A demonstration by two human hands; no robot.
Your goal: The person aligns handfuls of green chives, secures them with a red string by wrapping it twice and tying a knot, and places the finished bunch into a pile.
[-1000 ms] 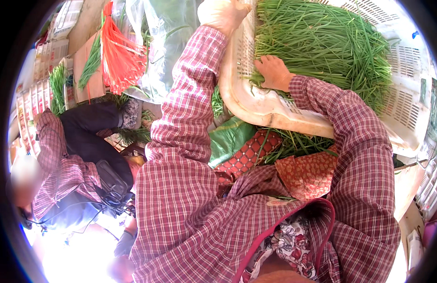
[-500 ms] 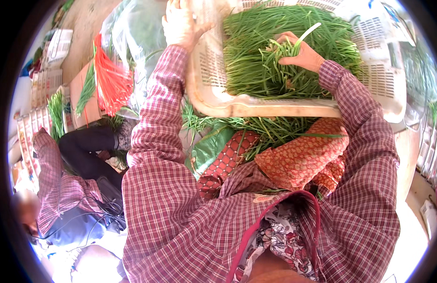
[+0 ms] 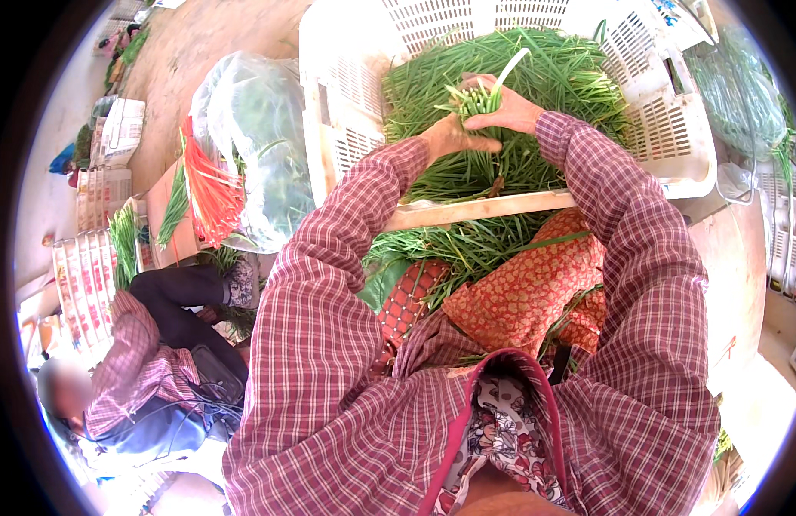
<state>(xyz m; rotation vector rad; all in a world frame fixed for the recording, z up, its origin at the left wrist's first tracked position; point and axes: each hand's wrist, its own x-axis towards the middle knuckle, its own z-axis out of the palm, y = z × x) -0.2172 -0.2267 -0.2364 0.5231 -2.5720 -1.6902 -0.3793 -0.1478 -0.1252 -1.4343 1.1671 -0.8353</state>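
Observation:
A bunch of long green chives (image 3: 477, 100) stands upright with its pale cut ends on top. My right hand (image 3: 511, 112) is closed round it from the right. Out of that hand sticks a flat, whitish strip (image 3: 512, 65). My left hand (image 3: 454, 136) lies against the bunch from the left and near side, just under the cut ends, its fingers curving across the stalks. Both hands are above the white plastic crate (image 3: 484, 206), which holds a thick layer of loose chives (image 3: 535, 64). The lower part of the bunch merges with those chives.
More chives (image 3: 467, 245) lie across my lap by a red patterned cloth (image 3: 527, 279). Left of the crate stand a clear plastic bag (image 3: 264, 146) and a hanging bundle of red strips (image 3: 213, 193). Another person (image 3: 157, 370) sits at the lower left. Crates (image 3: 780, 232) stand at the right.
My left hand has left the crate's left rim and come across to the bunch. My right hand still holds the bunch with the strip. The view has shifted.

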